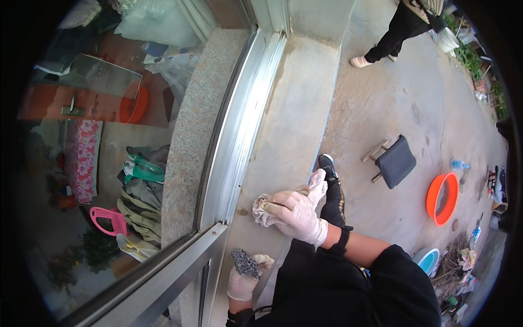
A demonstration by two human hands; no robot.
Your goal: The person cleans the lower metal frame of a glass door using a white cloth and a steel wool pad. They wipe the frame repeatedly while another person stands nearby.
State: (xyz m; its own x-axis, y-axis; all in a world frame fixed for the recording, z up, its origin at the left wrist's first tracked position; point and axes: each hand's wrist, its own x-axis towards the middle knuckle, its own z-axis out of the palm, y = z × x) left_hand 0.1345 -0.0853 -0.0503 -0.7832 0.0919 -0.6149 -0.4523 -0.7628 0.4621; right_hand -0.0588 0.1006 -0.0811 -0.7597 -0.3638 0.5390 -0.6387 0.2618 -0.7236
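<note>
My right hand, in a thin whitish glove, grips a crumpled whitish cloth on the concrete ledge outside a window. Part of the cloth sticks out beyond my knuckles. Lower left, my gloved left hand holds a grey speckled scrubbing pad or cloth beside the window frame; its exact kind is unclear. The metal window track runs along the ledge, left of my right hand. A small dark damp spot shows on the ledge beside the whitish cloth.
Left are the glass pane and a speckled stone sill. To the right stand a folding stool, an orange basin and a blue-and-white basin. A person in dark trousers is at the upper right.
</note>
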